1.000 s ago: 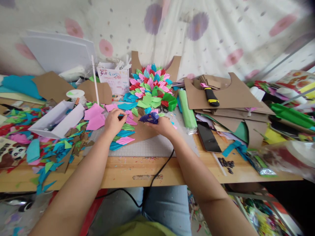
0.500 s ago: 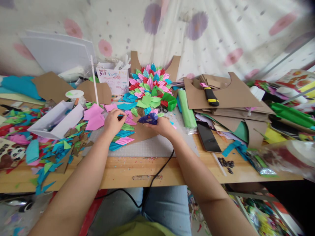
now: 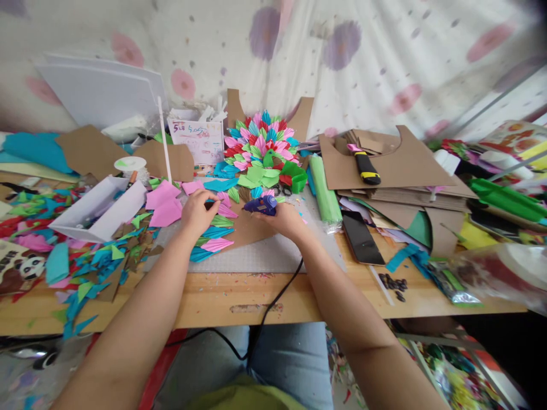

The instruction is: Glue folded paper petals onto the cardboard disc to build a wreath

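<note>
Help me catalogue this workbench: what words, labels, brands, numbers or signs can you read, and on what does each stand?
"5", handwritten on the white box; after it perhaps "28" and "4.05", uncertain.
Lower lines on the box: too blurred.
Label on the blue glue gun in the right hand: too small.
Print beside the panda picture: too blurred.
Print on the packaging at far upper right: too blurred.

The right grip [image 3: 287, 221] hides the handle of the glue gun [image 3: 261, 205]; the left edge crops a panda-printed item [image 3: 16, 276].
</note>
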The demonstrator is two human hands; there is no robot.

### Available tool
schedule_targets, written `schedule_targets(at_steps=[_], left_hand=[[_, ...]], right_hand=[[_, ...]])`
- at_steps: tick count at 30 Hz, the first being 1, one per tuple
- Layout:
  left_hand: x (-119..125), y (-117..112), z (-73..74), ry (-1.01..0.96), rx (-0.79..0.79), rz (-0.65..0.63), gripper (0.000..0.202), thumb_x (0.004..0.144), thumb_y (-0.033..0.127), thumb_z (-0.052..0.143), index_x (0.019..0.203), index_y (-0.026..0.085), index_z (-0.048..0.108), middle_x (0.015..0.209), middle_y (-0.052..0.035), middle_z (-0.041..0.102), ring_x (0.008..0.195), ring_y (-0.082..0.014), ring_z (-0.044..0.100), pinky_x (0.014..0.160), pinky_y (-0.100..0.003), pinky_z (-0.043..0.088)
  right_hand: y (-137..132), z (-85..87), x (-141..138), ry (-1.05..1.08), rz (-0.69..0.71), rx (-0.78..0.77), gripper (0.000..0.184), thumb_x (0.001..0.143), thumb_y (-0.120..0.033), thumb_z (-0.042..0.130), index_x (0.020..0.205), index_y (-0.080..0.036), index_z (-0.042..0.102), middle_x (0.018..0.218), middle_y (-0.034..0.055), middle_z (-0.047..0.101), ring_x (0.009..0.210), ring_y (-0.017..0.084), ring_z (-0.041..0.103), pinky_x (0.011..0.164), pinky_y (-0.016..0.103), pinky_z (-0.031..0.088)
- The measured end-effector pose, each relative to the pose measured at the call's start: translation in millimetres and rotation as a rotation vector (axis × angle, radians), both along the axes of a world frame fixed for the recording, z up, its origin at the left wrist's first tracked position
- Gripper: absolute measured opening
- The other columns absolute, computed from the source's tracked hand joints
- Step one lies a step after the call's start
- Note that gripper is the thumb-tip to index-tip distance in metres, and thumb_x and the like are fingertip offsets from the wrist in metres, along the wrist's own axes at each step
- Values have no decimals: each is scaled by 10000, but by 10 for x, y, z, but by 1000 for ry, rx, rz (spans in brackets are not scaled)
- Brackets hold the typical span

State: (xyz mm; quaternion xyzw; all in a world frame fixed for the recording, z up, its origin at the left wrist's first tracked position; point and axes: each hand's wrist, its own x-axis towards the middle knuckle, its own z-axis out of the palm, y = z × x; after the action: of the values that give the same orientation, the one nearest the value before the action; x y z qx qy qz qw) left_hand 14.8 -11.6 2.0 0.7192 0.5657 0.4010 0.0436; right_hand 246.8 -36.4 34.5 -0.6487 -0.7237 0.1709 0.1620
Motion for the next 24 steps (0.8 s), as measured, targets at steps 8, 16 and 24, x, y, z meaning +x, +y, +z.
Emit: schedule_targets(at_steps=[8,16,24], left_hand=[[-18,-5,-26,-9,24,-1,43,754,199,571,750,186,611,862,-47,647,877,-198,589,835,-333,464],[0,11,-34,-3,41,-30,55,757,207,564,751,183,613,854,-50,642,875,-202,586,834,-340,463],[13,-38,-25,18,62,-44,64,771,206,553,751,184,610,857,-52,635,890,-207,577,842,-356,462]], right_hand=[[2,144,347,274,-204,52,402,697,-540,625,756,-146,684,604,41,633,608,180,596,507,228,366],[-59,-8,857,235,-477,155,442,710,-507,588,909,-122,677,743,84,667,698,226,624,596,292,435],[-64,-300,885,47,-527,106,415,763,-452,544,990,-122,652,891,137,675,853,279,629,709,335,448]])
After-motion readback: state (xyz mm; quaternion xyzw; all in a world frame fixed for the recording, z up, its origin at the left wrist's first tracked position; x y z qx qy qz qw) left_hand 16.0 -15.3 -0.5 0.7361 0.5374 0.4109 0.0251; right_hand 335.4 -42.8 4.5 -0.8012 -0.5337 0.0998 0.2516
